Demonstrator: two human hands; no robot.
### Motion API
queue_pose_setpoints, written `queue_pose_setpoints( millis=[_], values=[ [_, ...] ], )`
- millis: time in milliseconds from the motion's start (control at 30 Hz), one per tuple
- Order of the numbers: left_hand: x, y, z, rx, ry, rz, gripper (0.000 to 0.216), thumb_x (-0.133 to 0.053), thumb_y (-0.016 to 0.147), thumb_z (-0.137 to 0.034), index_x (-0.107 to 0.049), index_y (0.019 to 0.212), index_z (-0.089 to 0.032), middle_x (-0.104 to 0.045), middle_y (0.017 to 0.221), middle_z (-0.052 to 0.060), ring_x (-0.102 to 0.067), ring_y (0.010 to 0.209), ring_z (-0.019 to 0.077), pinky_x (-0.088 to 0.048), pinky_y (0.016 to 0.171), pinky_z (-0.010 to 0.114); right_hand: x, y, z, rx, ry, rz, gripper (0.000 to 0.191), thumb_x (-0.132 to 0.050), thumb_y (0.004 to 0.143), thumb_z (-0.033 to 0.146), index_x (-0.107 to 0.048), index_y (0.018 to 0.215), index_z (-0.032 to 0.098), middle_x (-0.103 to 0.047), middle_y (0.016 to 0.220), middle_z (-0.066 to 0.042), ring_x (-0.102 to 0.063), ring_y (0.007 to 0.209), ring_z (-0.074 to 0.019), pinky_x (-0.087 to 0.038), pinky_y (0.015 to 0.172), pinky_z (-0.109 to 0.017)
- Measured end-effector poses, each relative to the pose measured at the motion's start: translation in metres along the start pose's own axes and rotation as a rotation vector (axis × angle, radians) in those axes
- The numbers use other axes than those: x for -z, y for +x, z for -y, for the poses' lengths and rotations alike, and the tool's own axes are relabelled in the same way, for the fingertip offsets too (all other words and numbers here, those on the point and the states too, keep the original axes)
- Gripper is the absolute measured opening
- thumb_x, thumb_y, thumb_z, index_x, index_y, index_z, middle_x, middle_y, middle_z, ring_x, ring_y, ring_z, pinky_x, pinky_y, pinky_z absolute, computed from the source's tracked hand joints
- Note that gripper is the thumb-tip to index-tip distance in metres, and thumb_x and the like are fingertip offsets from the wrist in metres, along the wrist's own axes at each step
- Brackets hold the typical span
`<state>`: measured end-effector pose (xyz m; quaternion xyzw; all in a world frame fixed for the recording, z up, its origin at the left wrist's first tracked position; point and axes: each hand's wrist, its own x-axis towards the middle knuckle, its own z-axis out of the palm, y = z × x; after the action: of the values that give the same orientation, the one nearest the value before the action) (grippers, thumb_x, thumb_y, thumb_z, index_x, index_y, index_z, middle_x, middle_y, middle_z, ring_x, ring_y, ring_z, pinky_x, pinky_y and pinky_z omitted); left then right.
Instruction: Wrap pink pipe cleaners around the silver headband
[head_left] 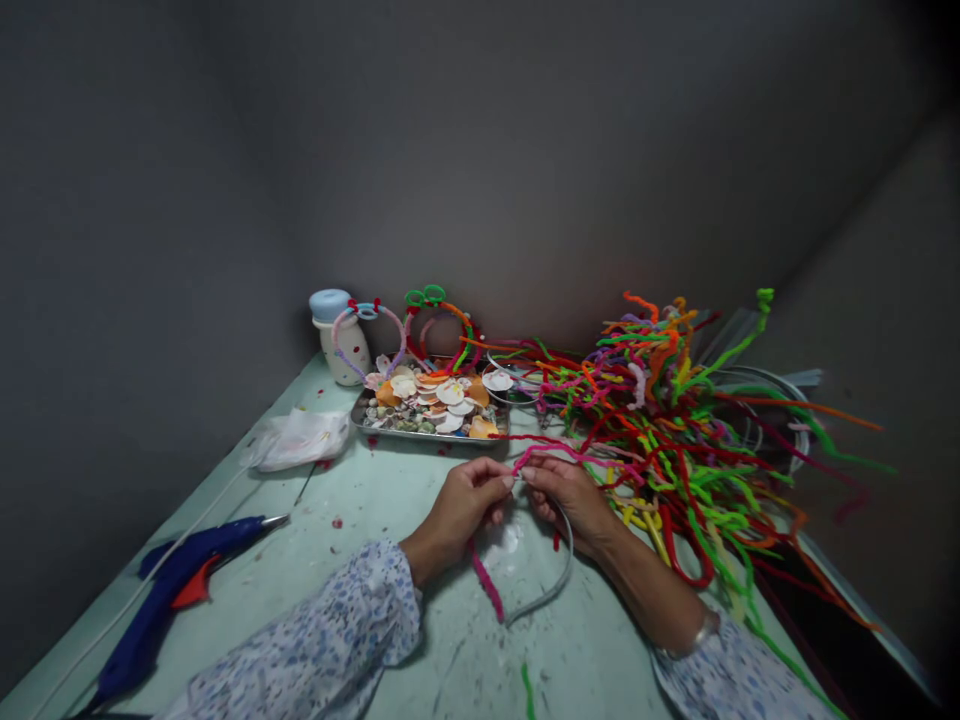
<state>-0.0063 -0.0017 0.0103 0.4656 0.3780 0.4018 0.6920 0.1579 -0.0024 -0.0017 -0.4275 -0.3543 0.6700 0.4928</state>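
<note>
A thin grey headband [553,592] is held up between my hands above the table, its curve hanging towards me. One end section is wrapped in pink pipe cleaner [488,584], below my left hand. My left hand [466,502] is closed, thumb and fingers pinched on the headband near its top. My right hand [568,498] pinches the pink pipe cleaner close to the left fingertips, and the bare side of the headband passes by its fingers. A loose pink strand [553,449] runs from the fingertips over the right hand. The exact contact point is partly hidden by the fingers.
A metal tray [420,435] of shells stands behind my hands, with decorated headbands [373,312] upright in it. A blue glue gun [176,595] lies left, near a plastic packet [304,438] and lidded jar [341,345]. Tangled pipe cleaners [660,400] and red-handled scissors [686,565] lie right.
</note>
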Motion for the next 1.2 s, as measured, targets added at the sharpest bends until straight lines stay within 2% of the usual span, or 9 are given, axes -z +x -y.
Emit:
queue_pose_setpoints(
  millis=[367,667,867,967,1200],
  values=[
    [0.0006,0.0017,0.0021,0.000,0.048,-0.022,0.023,-0.065,0.072,-0.036,-0.056,0.076,-0.015,-0.050,0.048,-0.005,-0.040,0.038,0.0048,-0.028,0.039,0.017,-0.0059,-0.0030,0.0040,0.020,-0.081,0.011,0.021,-0.076,0.066,0.030,-0.064,0.076,0.016,-0.052,0.049,0.006,-0.042,0.039,-0.0043,-0.030,0.036,-0.014],
    [-0.0013,0.0001,0.0032,-0.020,0.090,-0.051,0.021,-0.061,0.077,-0.035,-0.054,0.077,-0.015,-0.050,0.048,-0.005,-0.040,0.038,0.0049,-0.028,0.040,0.016,-0.0057,-0.0022,0.0028,0.026,-0.086,0.007,0.021,-0.075,0.066,0.030,-0.064,0.077,0.016,-0.052,0.050,0.006,-0.042,0.040,-0.0044,-0.031,0.037,-0.014],
    [-0.0006,0.0003,0.0059,-0.031,0.055,-0.041,0.022,-0.061,0.078,-0.034,-0.057,0.087,-0.014,-0.053,0.056,-0.004,-0.042,0.041,0.0047,-0.031,0.040,0.016,-0.0069,-0.0028,0.0044,0.025,-0.097,-0.001,0.023,-0.076,0.066,0.031,-0.063,0.077,0.016,-0.051,0.049,0.006,-0.042,0.039,-0.0042,-0.029,0.036,-0.014],
    [-0.0004,0.0016,0.0068,-0.030,0.031,-0.040,0.021,-0.061,0.078,-0.034,-0.056,0.084,-0.014,-0.055,0.060,-0.003,-0.043,0.041,0.0041,-0.031,0.040,0.016,-0.0068,-0.0027,0.0043,0.023,-0.111,-0.002,0.023,-0.076,0.066,0.031,-0.063,0.077,0.015,-0.052,0.050,0.006,-0.043,0.040,-0.0043,-0.030,0.037,-0.014],
    [-0.0017,0.0029,0.0068,-0.009,0.009,-0.043,0.018,-0.060,0.078,-0.031,-0.051,0.080,-0.016,-0.053,0.056,-0.005,-0.041,0.038,0.0034,-0.029,0.038,0.015,-0.0054,-0.0010,0.0010,-0.004,-0.099,-0.028,0.022,-0.076,0.064,0.029,-0.065,0.077,0.015,-0.054,0.049,0.006,-0.044,0.040,-0.0045,-0.030,0.038,-0.015]
  ],
)
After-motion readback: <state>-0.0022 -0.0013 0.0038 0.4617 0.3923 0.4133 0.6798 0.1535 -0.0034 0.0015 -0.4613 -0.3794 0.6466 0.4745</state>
